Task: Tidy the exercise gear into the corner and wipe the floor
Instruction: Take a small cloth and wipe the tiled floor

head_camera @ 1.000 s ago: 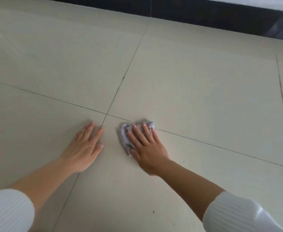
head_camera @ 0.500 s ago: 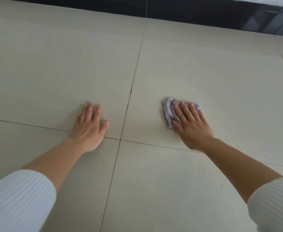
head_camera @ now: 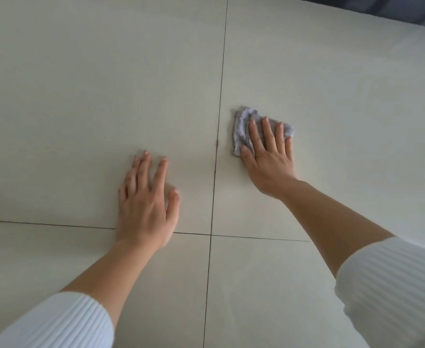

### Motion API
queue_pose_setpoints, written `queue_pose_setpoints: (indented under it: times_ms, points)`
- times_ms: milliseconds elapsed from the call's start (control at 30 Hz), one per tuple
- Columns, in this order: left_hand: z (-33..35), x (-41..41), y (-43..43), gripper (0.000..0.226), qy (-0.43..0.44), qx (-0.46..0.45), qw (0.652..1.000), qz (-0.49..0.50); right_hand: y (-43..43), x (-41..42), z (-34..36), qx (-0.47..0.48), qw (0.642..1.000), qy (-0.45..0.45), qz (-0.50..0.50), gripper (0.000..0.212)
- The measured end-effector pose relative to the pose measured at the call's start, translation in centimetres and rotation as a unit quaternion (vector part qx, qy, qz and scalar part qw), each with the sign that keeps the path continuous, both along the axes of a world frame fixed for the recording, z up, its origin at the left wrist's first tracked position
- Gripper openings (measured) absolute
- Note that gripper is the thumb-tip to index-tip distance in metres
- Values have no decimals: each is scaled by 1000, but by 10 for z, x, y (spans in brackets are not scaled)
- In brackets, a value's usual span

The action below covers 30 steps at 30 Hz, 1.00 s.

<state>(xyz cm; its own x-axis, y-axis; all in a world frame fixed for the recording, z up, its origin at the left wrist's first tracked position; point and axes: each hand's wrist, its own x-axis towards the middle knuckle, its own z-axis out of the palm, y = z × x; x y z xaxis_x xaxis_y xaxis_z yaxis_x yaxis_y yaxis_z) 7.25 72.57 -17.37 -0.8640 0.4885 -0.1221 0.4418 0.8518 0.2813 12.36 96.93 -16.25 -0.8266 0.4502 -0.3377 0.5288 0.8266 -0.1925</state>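
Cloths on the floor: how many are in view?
1: the grey cloth, right of the lengthwise grout line, pressed under the right hand. No other shows.

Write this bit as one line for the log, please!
step: floor wipe | right hand: pressing grey cloth flat, fingers straight | left hand: flat on tile floor, holding nothing

Two arms in view; left sleeve [head_camera: 55,322] white ribbed knit, fine parallel ribs running along arm length; plain edge ending partway up forearm; right sleeve [head_camera: 394,285] same white ribbed fabric, faint bluish shading between ribs; forearms [head_camera: 111,270] bare below sleeves; left hand [head_camera: 146,209], right hand [head_camera: 269,159] bare; fingernails [head_camera: 265,118] short
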Motion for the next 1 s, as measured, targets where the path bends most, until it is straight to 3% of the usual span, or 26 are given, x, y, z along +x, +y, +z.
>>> queue_pose_setpoints:
  times_ms: [267, 400, 1000]
  points:
    - [9, -4, 2, 63, -22, -39, 999, -11, -73, 65, 22, -5, 992, -62, 108, 59]
    - [11, -5, 2, 62, -14, -24, 1000, -6, -82, 75, 34, -36, 995, -74, 64, 55]
    - [1, -5, 1, 60, 25, -1, 1000, -10, 60, -108, -2, 7, 998, -1, -69, 63]
